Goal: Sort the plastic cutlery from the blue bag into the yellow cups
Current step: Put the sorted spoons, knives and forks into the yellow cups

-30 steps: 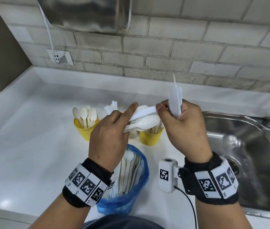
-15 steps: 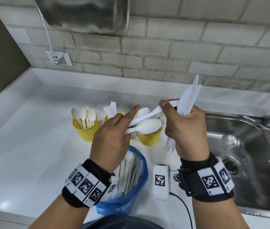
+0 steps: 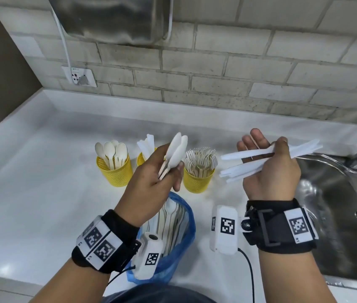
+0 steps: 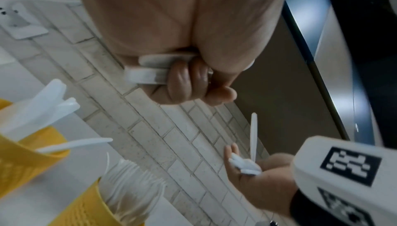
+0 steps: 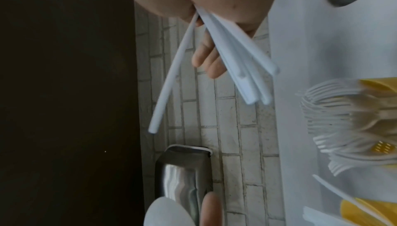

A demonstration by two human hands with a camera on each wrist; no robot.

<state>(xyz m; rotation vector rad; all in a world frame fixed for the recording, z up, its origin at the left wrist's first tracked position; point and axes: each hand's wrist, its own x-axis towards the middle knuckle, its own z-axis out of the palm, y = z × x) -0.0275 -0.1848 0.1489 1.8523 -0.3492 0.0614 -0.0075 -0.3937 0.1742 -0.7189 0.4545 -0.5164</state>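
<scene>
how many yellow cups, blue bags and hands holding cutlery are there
yellow cups: 3 (spoon cup, knife cup, fork cup)
blue bags: 1
hands holding cutlery: 2 (left hand, right hand)
total: 6

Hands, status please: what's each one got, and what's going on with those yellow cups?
Left hand grips two spoons. Right hand grips knives. Three yellow cups part filled; blue bag holds more. Nothing in the way.

Spoons (image 3: 174, 155) in L grip; knives (image 3: 267, 159) in R; 3 cups (image 3: 115, 174) part-filled.
</scene>
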